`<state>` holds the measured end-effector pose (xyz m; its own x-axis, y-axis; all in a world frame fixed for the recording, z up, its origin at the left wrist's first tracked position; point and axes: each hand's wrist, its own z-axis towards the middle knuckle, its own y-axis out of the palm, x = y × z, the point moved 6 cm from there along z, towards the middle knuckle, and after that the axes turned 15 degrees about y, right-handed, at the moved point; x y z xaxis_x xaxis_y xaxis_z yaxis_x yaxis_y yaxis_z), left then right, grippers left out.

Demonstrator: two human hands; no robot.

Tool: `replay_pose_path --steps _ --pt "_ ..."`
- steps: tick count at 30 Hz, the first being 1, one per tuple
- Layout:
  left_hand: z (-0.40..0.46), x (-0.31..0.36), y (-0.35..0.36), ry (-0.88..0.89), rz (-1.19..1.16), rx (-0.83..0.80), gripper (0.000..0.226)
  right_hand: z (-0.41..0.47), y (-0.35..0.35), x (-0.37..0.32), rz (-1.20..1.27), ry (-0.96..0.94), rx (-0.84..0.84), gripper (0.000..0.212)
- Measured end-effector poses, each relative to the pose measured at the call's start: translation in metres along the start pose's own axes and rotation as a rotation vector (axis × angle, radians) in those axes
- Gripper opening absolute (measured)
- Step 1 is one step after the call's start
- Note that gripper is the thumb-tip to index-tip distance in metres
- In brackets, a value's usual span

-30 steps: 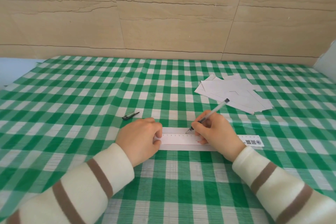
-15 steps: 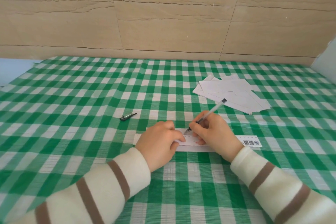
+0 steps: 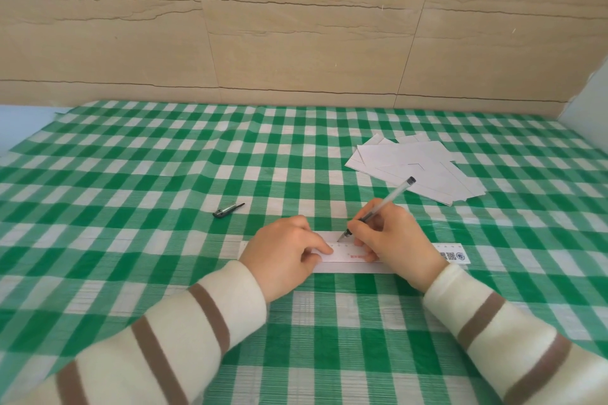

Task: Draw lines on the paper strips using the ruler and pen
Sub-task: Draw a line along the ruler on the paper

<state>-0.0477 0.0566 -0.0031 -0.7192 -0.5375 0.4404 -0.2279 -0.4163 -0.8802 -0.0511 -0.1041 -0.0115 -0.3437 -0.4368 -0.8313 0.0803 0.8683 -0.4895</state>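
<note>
The left hand point(image 3: 286, 253) lies with fingers bent down on the long, clear plastic ruler point(image 3: 348, 253), pressing it flat over a narrow white paper strip point(image 3: 353, 268) whose near edge shows just below the ruler, between the two hands. The right hand point(image 3: 391, 237) pinches a slim clear-barrelled ballpoint pen point(image 3: 378, 207), its tip touching at the ruler's far edge, just beside the left fingertips.

The strip looks thin and very light, so it would likely slide on the green-and-white checked tablecloth point(image 3: 131, 191) unless the ruler pins it; pressure near the pen tip seems the sensible place. The ruler looks stiff but smooth (probably apt to skate if the pen leans on it).

Past the right wrist the ruler's end carries a square printed code and a small round blue mark point(image 3: 455, 255); a short red line of print sits under the right fingers, too small to read.

Beyond the right hand lies a loose pile of white paper pieces point(image 3: 418, 171); beyond the left, a small black pen cap point(image 3: 227, 210).
</note>
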Motion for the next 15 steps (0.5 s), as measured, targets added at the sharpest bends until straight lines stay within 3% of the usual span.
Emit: replay_pose_path --steps 15 --pt "0.002 -0.004 0.002 -0.05 -0.073 -0.061 0.024 -0.003 -0.014 0.006 -0.018 0.011 0.023 0.008"
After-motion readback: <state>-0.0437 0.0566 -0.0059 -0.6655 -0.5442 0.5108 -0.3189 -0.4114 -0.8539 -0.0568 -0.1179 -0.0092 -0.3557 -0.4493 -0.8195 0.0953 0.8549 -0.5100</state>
